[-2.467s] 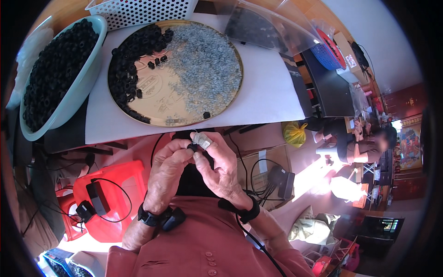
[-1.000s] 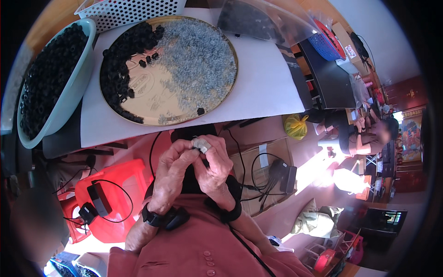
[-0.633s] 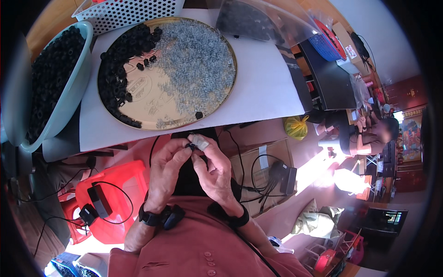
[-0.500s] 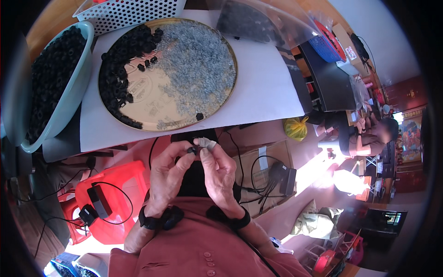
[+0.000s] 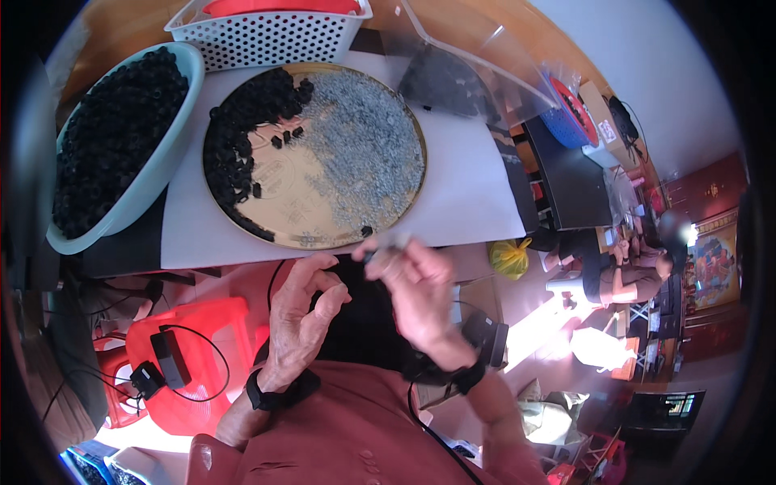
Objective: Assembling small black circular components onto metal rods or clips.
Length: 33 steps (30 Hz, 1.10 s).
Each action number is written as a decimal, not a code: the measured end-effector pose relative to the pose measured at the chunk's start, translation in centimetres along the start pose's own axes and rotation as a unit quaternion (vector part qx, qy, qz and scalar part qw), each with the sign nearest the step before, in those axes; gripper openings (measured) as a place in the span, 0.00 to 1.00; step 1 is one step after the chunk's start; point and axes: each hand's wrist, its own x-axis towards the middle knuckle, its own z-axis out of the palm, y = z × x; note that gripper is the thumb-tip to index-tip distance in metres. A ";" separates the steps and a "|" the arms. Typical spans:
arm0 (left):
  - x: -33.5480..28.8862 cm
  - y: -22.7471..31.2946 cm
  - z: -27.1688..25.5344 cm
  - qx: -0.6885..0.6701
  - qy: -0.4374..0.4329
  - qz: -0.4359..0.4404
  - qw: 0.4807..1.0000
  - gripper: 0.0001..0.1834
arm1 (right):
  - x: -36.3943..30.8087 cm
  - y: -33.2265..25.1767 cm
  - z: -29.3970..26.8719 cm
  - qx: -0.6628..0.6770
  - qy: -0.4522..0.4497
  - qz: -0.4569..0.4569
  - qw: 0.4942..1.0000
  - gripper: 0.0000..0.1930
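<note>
My left hand is in front of the table, its thumb and fingers apart and nothing between them. To its right, my right hand is smeared by motion, with a pale wrap on one finger. Its fingertips pinch a small black part near the table's front edge. Just beyond, a round gold tray carries small black ring-like pieces on its left side. A spread of tiny clear pieces covers its right side. A single black piece lies near the tray's front rim.
A pale green basin heaped with black pieces stands left of the tray. Behind are a white perforated basket and a clear plastic box. A red stool holds black adapters and cables. Another person sits at far right.
My hands have come apart. The right hand has moved right and toward the tray with the small black part; the left has opened. The tray and table appear lower and slightly right in view.
</note>
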 end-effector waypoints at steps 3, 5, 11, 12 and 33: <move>-0.1 0.4 -0.3 -0.022 0.007 -0.032 0.999 0.20 | 6.7 -4.6 -1.0 -0.131 0.002 -0.092 0.987 0.06; -0.2 0.9 -0.2 -0.023 0.004 -0.030 0.999 0.17 | 12.6 -7.7 -1.8 -0.217 0.010 -0.156 0.964 0.07; 0.0 1.1 -0.2 -0.015 -0.025 -0.037 0.999 0.13 | 26.0 -11.3 -4.6 -0.402 0.100 -0.216 0.884 0.09; 0.1 0.7 -0.4 -0.027 -0.019 -0.025 0.999 0.13 | 26.2 -11.1 -3.6 -0.401 0.091 -0.218 0.885 0.09; 0.0 2.3 -2.8 -0.056 0.049 -0.033 0.997 0.10 | 20.7 -1.7 7.9 -0.325 -0.223 -0.069 0.916 0.06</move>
